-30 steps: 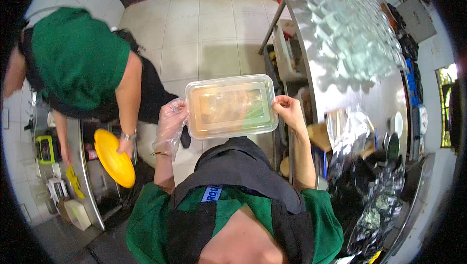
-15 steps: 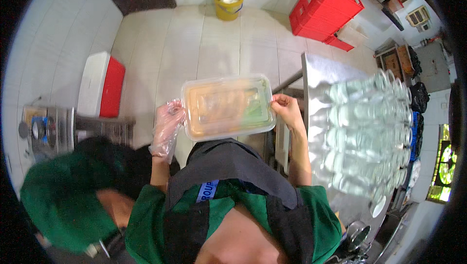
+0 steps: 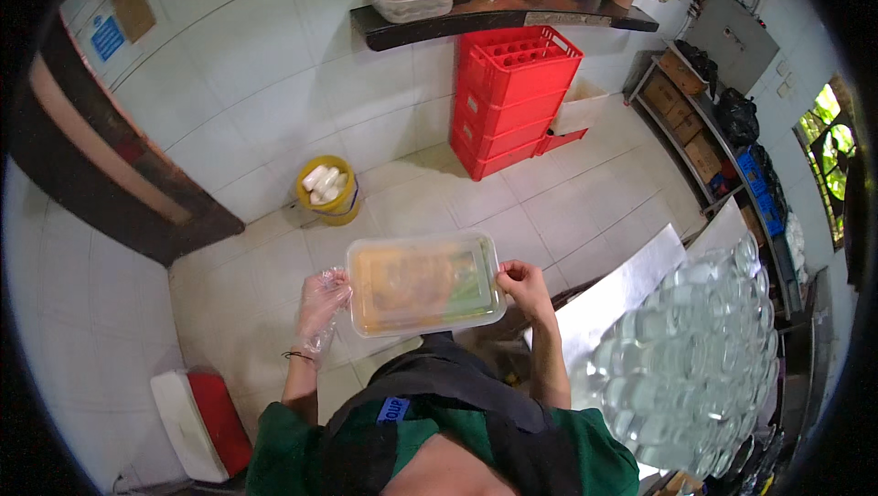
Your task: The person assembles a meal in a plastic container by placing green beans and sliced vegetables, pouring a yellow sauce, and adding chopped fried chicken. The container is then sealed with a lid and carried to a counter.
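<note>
Between my two hands, level in front of my apron, is a clear rectangular lidded food container. Orange-brown contents show through on its left and middle, green ones on its right; I cannot tell what they are. My left hand, in a transparent plastic glove, grips the container's left edge with its fingers closed. At the right edge, my bare right hand pinches the rim between thumb and fingers.
Many glass jars crowd a metal table at my right. Ahead are a yellow bucket with white items, stacked red crates and a dark counter. A red-and-white cooler stands lower left; a brown door is far left.
My view has swung right and up, bringing the counter into sight. The container stays held in both hands. The person in green at lower left has left the picture.
</note>
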The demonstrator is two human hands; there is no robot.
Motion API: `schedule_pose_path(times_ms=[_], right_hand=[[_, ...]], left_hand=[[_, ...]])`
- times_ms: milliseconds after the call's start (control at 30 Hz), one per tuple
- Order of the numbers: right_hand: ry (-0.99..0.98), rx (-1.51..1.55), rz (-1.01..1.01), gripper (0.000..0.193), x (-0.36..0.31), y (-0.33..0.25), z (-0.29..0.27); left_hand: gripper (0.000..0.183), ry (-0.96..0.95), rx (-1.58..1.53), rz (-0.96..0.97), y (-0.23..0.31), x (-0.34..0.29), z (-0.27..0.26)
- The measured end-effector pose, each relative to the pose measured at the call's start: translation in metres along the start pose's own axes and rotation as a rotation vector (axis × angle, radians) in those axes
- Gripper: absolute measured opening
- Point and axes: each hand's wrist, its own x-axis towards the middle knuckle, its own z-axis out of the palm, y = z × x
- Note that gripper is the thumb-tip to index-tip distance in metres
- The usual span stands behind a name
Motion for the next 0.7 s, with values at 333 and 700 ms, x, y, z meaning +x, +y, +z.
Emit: schedule_pose_path(times_ms=[333, 700], right_hand=[[0.133, -0.007, -0.034, 0.016, 0.234, -0.073, -0.081], [0.35, -0.014, -0.107, 0.015, 0.454, -0.17, -0.228]], left_hand=[[0.006, -0.115, -0.024, 0.041, 0.073, 0.269, 0.091], [0.005, -0.388, -0.093, 0.136, 0.164, 0.549, 0.258]])
